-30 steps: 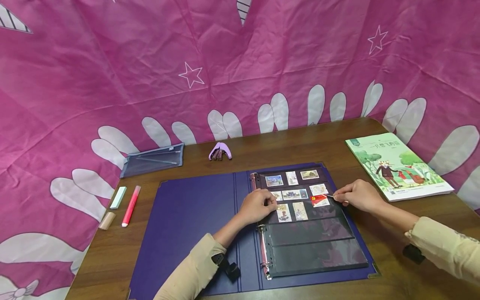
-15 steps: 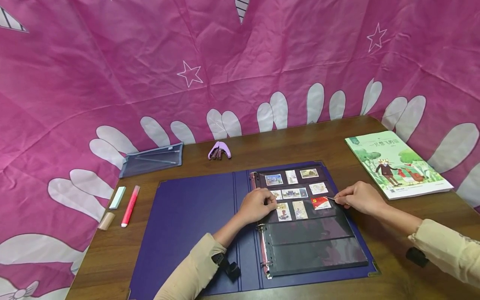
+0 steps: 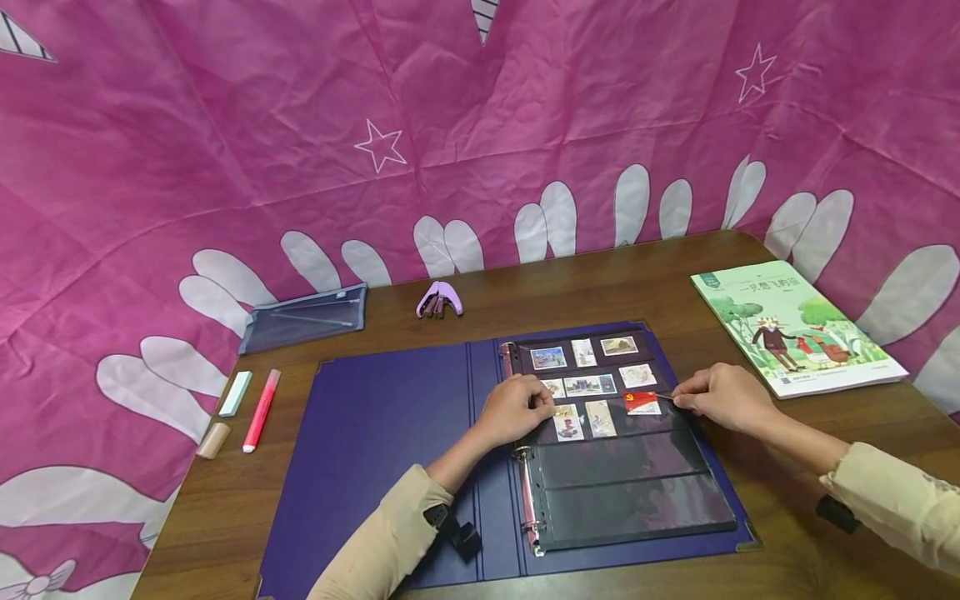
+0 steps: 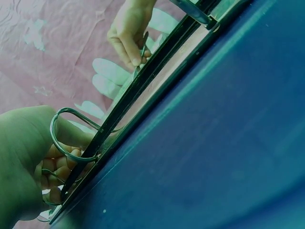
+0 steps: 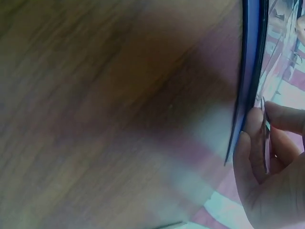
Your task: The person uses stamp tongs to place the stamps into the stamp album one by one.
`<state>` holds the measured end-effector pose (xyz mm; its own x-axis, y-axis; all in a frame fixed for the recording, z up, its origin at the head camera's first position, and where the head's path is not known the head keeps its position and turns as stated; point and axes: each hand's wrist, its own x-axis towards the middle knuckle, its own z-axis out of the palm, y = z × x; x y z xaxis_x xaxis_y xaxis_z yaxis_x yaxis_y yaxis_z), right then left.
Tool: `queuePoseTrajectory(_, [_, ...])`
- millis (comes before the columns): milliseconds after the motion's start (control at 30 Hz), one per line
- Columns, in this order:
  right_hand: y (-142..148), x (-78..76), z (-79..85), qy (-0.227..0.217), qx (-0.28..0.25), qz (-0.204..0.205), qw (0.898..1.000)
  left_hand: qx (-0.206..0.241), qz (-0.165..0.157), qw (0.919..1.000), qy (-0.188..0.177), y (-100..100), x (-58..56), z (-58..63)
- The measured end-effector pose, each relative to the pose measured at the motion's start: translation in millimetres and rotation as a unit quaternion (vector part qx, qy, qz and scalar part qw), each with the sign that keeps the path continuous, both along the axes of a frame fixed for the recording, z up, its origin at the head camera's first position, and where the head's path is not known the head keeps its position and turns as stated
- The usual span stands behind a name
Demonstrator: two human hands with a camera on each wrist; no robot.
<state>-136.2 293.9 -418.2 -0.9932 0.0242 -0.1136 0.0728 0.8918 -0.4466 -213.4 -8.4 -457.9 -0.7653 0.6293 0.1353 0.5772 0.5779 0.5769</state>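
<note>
An open stamp album [image 3: 390,442] with a blue cover lies on the table, its black ring-bound page [image 3: 615,467] holding several stamps in clear strips. My right hand [image 3: 723,398] is at the page's right edge and pinches tweezers [image 5: 266,138] between thumb and fingers. The tweezers' tips meet the right side of a red and white stamp [image 3: 642,403] at the third row. My left hand [image 3: 516,410] rests on the page by the rings, fingers bent, fingertips beside the left stamp [image 3: 568,423] of that row. A metal ring [image 4: 71,136] partly covers those fingers in the left wrist view.
A green picture book [image 3: 795,325] lies to the right of the album. Behind it are a purple clip-like object [image 3: 439,300] and a blue zip pouch [image 3: 303,321]. A pink marker [image 3: 262,412], a pale green block [image 3: 236,394] and a tan piece [image 3: 213,441] lie at left.
My right hand has shifted slightly right with the tweezers, and the red and white stamp has moved a little right, lying straighter in its row. My left hand has stayed in place.
</note>
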Motion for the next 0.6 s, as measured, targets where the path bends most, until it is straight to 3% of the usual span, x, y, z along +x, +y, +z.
queuePoseTrajectory(333, [3.9,-10.0,3.6,0.033,0.032,0.058,0.997,-0.002,0.000,1.0000,0.000,0.1,-0.8,-0.3])
queuePoseTrajectory(600, [4.6,-15.6,3.1,0.048,0.030,0.077,0.995,-0.006,0.003,1.0000,-0.004,1.0,-1.8,-1.9])
